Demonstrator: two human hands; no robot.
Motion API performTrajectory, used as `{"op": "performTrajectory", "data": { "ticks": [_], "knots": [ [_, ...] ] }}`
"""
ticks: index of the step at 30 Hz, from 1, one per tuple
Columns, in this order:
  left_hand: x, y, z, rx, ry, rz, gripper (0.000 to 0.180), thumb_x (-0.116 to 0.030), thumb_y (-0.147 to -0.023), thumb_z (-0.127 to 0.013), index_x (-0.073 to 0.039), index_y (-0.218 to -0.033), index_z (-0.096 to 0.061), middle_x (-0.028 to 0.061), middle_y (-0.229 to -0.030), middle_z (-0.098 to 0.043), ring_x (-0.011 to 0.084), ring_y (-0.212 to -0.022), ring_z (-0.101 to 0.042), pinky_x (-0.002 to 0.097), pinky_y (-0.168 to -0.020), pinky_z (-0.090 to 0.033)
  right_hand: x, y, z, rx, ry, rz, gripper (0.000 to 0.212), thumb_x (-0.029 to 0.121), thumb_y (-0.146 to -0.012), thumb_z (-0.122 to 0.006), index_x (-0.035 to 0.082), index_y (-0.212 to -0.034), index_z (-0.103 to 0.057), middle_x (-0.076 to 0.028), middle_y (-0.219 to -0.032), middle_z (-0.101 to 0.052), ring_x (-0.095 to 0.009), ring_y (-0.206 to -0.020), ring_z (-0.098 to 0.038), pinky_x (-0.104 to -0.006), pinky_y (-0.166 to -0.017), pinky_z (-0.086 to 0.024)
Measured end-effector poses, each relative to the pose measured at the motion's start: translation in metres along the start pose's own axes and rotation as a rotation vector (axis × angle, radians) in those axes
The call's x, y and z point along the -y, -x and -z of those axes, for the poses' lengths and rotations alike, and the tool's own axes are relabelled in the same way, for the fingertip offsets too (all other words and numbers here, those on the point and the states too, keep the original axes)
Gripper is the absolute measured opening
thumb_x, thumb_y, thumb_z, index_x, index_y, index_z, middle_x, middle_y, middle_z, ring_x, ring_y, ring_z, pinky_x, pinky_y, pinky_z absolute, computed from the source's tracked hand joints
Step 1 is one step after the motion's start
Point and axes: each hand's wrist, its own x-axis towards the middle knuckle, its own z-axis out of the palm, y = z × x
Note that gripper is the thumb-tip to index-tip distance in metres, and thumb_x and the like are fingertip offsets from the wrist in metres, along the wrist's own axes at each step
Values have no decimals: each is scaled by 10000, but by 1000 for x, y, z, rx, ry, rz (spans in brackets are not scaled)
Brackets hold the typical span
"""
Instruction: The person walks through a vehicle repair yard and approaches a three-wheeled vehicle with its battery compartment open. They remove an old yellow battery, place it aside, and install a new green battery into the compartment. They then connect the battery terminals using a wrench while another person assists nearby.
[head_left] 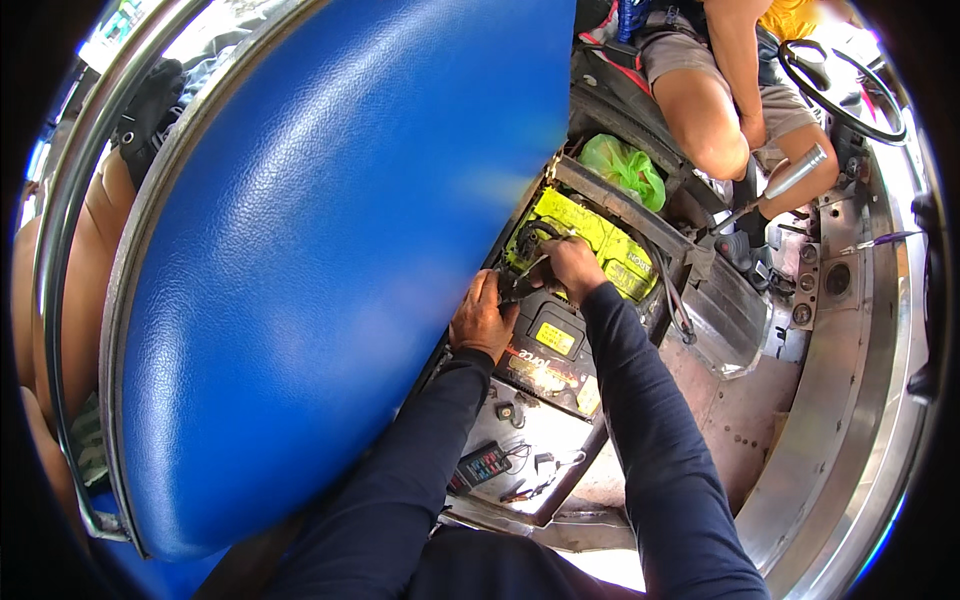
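Two batteries sit in a metal compartment under a raised seat. The farther battery (607, 243) has a bright yellow-green top, and the nearer battery (555, 350) is black with a yellow label. My right hand (576, 268) rests over the edge of the yellow-green one, its fingers pinched on a thin metal tool (538, 268) whose kind I cannot make out. My left hand (483, 318) is at the left side of the black battery, near its terminal end. Its fingers are bent together, and what lies in them is hidden. A loop of dark cable (538, 232) curves just beyond both hands.
A blue padded seat (330, 250) stands tilted up along my left. Nearer me lie a small handheld tester (483, 465) and clip leads (520, 490). A green plastic bag (622, 170) sits beyond the batteries. Another person (700, 120) sits by a gear lever (790, 178) and steering wheel (845, 125).
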Motion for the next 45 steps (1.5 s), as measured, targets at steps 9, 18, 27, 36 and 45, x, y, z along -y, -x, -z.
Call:
{"op": "performTrajectory", "data": {
  "ticks": [9,18,27,36,45],
  "knots": [
    [20,6,-5,-90,-52,-58,510,-183,-800,-817,-17,-1245,-633,147,-1318,-643,346,-1263,-598,468,-1077,-469,42,83,-51,-264,270,380,141,105,-932,-644,16,-1035,-608,-269,-757,-663,-489,-780,-682,-549,-717,-556],
    [12,2,-2,-92,-12,-30,523,-170,-776,-817,-17,-1239,-628,152,-1246,-651,362,-1233,-604,468,-1076,-469,37,8,-12,-101,-302,-125,265,190,-973,-563,-46,-1028,-672,-239,-751,-693,-333,-637,-701,-450,-583,-541],
    [2,0,-3,-29,-15,-13,541,-192,-797,-813,-26,-1273,-619,152,-1297,-638,345,-1294,-569,468,-1117,-429,25,57,-35,-412,258,334,210,176,-960,-618,-32,-943,-594,-311,-723,-652,-519,-709,-663,-578,-641,-537],
    [14,2,-3,-49,-2,8,643,-184,-759,-847,-31,-1326,-586,153,-1328,-616,361,-1308,-552,498,-1110,-421,26,7,-10,-122,-394,-186,328,180,-953,-499,-84,-965,-692,-190,-698,-691,-257,-528,-642,-359,-498,-491],
    [12,2,-6,-45,35,-13,599,-215,-791,-823,-76,-1321,-580,142,-1312,-638,352,-1300,-561,495,-1107,-422,21,-4,-9,33,13,-27,234,204,-907,-592,-13,-898,-679,-200,-658,-655,-362,-600,-667,-491,-572,-538]
  ]
}}
